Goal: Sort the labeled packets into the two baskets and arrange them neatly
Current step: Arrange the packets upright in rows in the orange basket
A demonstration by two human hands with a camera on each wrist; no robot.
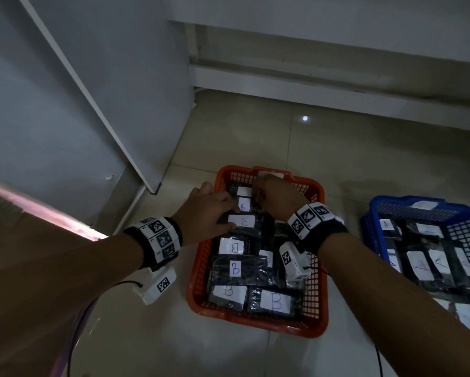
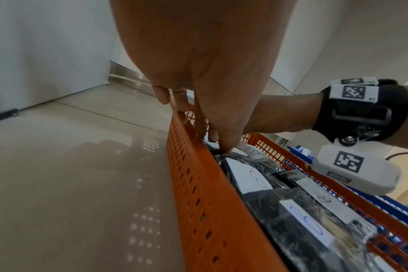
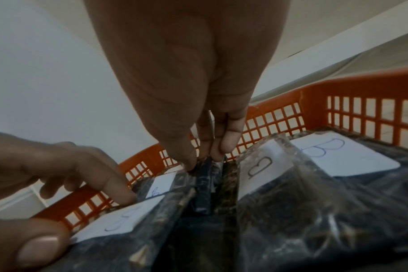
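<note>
On the tiled floor stands an orange basket [image 1: 258,323] filled with several dark plastic packets labelled B [image 1: 276,302]. My left hand [image 1: 209,210] is at its far left corner and holds one B packet [image 1: 242,221]. In the right wrist view that packet's label [image 3: 119,222] lies between the forefinger [image 3: 117,187] and the thumb [image 3: 40,246]. My right hand [image 1: 274,197] reaches into the far end and pinches the top edge of an upright dark packet [image 3: 203,193] between its thumb and fingers [image 3: 228,147]. A blue basket [image 1: 408,200] at the right holds several A packets [image 1: 386,225].
A white panel [image 1: 92,104] leans along the left, and a wall ledge [image 1: 310,85] runs behind the baskets. A brown cardboard surface [image 1: 24,268] lies at the near left with a cable [image 1: 76,336] beside it. Bare floor tiles [image 1: 255,131] lie beyond the orange basket.
</note>
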